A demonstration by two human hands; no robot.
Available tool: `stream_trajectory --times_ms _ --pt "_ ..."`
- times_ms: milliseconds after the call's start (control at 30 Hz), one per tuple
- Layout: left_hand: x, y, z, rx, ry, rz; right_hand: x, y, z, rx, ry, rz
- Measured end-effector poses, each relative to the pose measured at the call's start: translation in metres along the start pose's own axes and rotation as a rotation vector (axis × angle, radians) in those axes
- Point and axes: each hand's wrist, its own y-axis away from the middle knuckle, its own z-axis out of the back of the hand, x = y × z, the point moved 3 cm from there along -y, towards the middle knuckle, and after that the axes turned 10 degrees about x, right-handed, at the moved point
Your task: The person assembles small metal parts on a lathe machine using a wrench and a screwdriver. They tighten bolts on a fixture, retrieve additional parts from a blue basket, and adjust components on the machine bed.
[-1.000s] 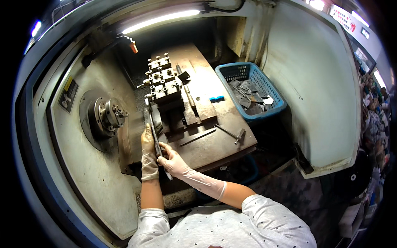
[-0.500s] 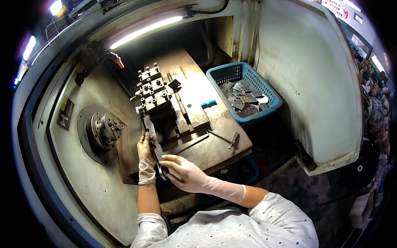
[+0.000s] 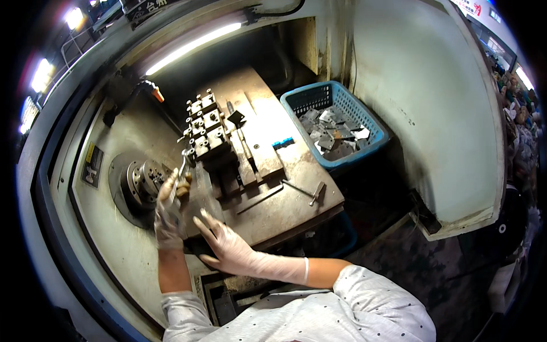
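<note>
My left hand (image 3: 171,208), in a thin whitish glove with stained fingertips, is closed around a slim metal wrench (image 3: 183,165). The wrench's far end meets the near-left bolts of a tool holder block (image 3: 211,147), and its lower part is hidden by the hand and blur. To the right, my right hand (image 3: 228,246), also gloved, hovers near the front edge of the machine table (image 3: 296,204). Its fingers are spread and nothing is in them. Left of my left hand sits the round chuck (image 3: 143,181) of the lathe.
A blue plastic basket (image 3: 356,107) of flat metal pieces stands at the table's right. On the table lie a T-handled key (image 3: 315,194), a small blue part (image 3: 282,143) and a long-handled tool (image 3: 247,147). An orange-tipped nozzle (image 3: 157,93) hangs above. A pale door panel (image 3: 433,114) is at right.
My left hand has moved left, toward the chuck, swinging the wrench's lower end with it. My right hand has come off the wrench's lower end, and its fingers have opened.
</note>
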Motion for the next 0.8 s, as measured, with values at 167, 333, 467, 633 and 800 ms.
stream_trajectory --times_ms 167,333,467,633,800 --pt "0.002 0.034 -0.043 0.091 -0.201 -0.343 0.007 -0.067 0.024 -0.283 -0.054 0.217" --pt "-0.024 0.001 -0.007 -0.135 -0.702 -0.584 0.001 -0.118 0.053 -0.409 0.044 0.332" --pt "-0.031 -0.022 0.053 -0.402 -0.918 -0.566 -0.003 -0.171 0.073 -0.506 0.009 0.236" --pt "0.008 -0.037 0.048 -0.349 -0.934 -0.571 -0.013 -0.235 0.098 -0.215 0.014 -0.07" --pt "0.015 -0.076 0.081 -0.055 -0.374 -0.699 -0.024 -0.287 0.102 -0.219 -0.018 -0.282"
